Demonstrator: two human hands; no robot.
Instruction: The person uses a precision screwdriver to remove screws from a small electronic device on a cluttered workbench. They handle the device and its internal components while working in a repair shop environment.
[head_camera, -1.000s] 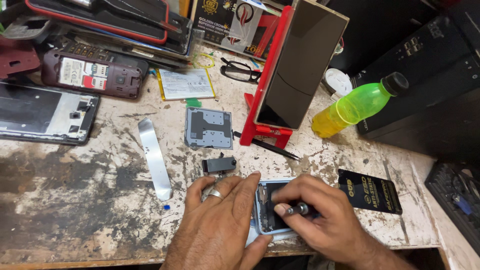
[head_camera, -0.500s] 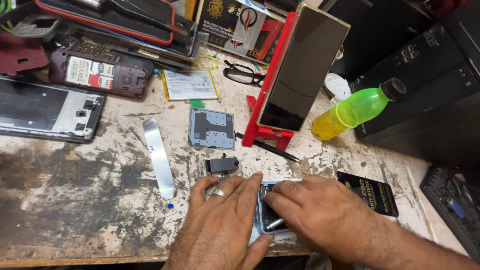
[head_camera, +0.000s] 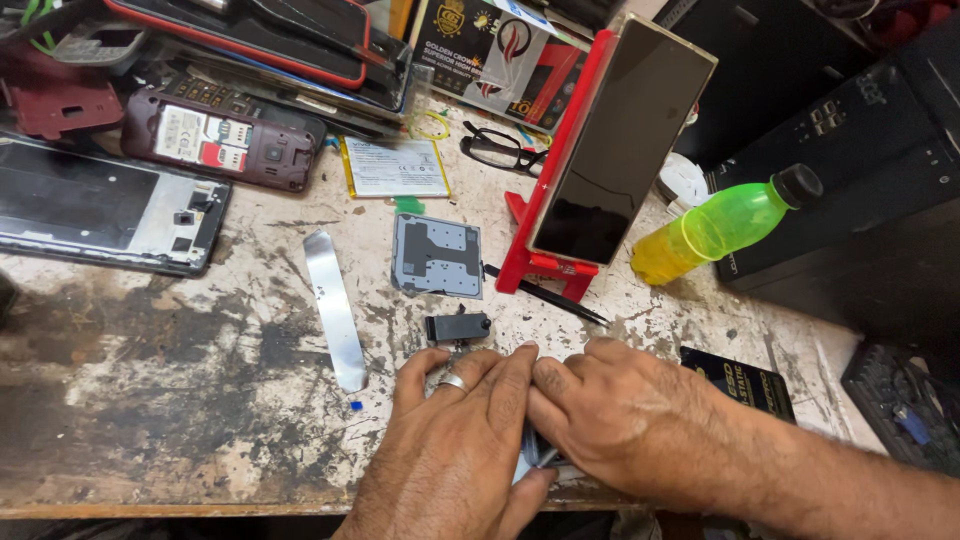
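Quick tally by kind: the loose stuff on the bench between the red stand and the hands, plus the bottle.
Metal strip: 1
Grey shield plate: 1
Small black part: 1
Black tweezers: 1
Green bottle: 1
Phone, mostly hidden under the left hand and right hand: 1
Total: 6

We've got both hands pressed down side by side at the near edge, palms facing down. Our left hand (head_camera: 462, 445) lies flat with fingers together, a ring on one finger. Our right hand (head_camera: 620, 420) comes in from the right, fingertips touching the left's.
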